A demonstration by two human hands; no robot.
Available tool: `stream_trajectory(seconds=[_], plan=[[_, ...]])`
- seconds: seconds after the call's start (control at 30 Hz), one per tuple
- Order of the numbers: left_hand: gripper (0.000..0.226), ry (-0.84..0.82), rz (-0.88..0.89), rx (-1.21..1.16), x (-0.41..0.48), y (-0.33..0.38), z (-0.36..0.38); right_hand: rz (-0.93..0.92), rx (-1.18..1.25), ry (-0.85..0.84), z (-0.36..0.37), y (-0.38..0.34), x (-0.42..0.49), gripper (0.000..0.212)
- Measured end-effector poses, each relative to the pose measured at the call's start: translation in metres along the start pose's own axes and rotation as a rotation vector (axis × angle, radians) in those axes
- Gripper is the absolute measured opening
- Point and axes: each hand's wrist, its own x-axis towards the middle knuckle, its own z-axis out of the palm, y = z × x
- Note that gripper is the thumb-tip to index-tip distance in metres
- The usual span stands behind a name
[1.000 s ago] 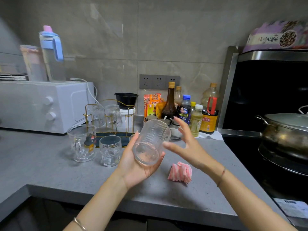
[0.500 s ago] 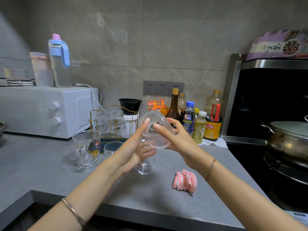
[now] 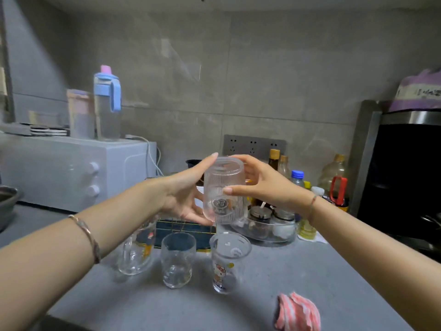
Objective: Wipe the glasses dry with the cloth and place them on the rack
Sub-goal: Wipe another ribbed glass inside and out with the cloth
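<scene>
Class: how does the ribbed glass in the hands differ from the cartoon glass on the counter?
The ribbed glass is held aloft between left hand and right hand; cartoon glass stands on the counter. Ribbed glass is base up; cartoon glass mouth up. Ribbed glass has ridged walls; cartoon glass smooth, printed ones. Both are clear.

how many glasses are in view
4: ribbed glass held inverted between left hand and right hand; on the counter, a handled mug, a plain tumbler, a cartoon glass. More may hide behind them.
</scene>
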Motion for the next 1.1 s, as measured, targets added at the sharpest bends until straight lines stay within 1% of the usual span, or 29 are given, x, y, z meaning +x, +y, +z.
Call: stream_trajectory(seconds=[0.13, 0.23, 0.27, 0.33, 0.37, 0.4, 0.47, 0.5, 0.53, 0.57, 0.63, 0.67, 0.77, 0.9, 0.97, 1.03, 1.1], plan=[[0.081, 0.029, 0.014, 0.01, 0.024, 0.017, -0.015, 0.026, 0.064, -0.015, -0.004, 0.017, 0.035, 0.068], [0.069, 0.044, 0.046, 0.063, 0.038, 0.027, -0.022, 0.032, 0.081, 0.022, -0.004, 0.028, 0.058, 0.073], [0.068, 0.048, 0.061, 0.077, 0.043, 0.029, -0.024, 0.028, 0.093, 0.038, -0.004, 0.032, 0.065, 0.074], [0.079, 0.1, 0.087, 0.137, 0.056, 0.03, -0.032, 0.022, 0.124, 0.065, -0.008, 0.04, 0.081, 0.072], [0.082, 0.172, 0.127, 0.211, 0.066, 0.029, -0.038, 0.021, 0.144, 0.082, -0.01, 0.048, 0.092, 0.074], [0.08, 0.285, 0.205, 0.326, 0.073, 0.025, -0.043, 0.027, 0.167, 0.109, -0.013, 0.052, 0.098, 0.076], [0.065, 0.587, 0.46, 0.647, 0.093, 0.014, -0.06, 0.038, 0.2, 0.156, -0.018, 0.066, 0.115, 0.075], [0.061, 0.664, 0.567, 0.81, 0.103, 0.006, -0.07, 0.041, 0.209, 0.172, -0.021, 0.072, 0.122, 0.074], [0.06, 0.679, 0.615, 0.934, 0.113, -0.003, -0.079, 0.041, 0.213, 0.18, -0.023, 0.078, 0.129, 0.072], [0.062, 0.659, 0.603, 1.028, 0.123, -0.012, -0.089, 0.039, 0.213, 0.186, -0.025, 0.083, 0.136, 0.072], [0.07, 0.613, 0.51, 1.127, 0.141, -0.028, -0.104, 0.031, 0.202, 0.184, -0.028, 0.092, 0.15, 0.075], [0.075, 0.611, 0.495, 1.145, 0.148, -0.033, -0.11, 0.03, 0.194, 0.185, -0.028, 0.096, 0.156, 0.075], [0.09, 0.661, 0.616, 1.114, 0.16, -0.041, -0.119, 0.04, 0.198, 0.2, -0.025, 0.111, 0.173, 0.063], [0.09, 0.698, 0.686, 1.095, 0.163, -0.045, -0.119, 0.09, 0.24, 0.214, -0.015, 0.133, 0.192, 0.053], [0.096, 0.706, 0.693, 1.095, 0.163, -0.047, -0.118, 0.114, 0.24, 0.207, -0.007, 0.145, 0.197, 0.048], [0.107, 0.706, 0.695, 1.094, 0.163, -0.048, -0.118, 0.129, 0.22, 0.193, 0.002, 0.156, 0.2, 0.053], [0.108, 0.708, 0.696, 1.086, 0.163, -0.048, -0.118, 0.147, 0.191, 0.178, 0.01, 0.166, 0.202, 0.062]])
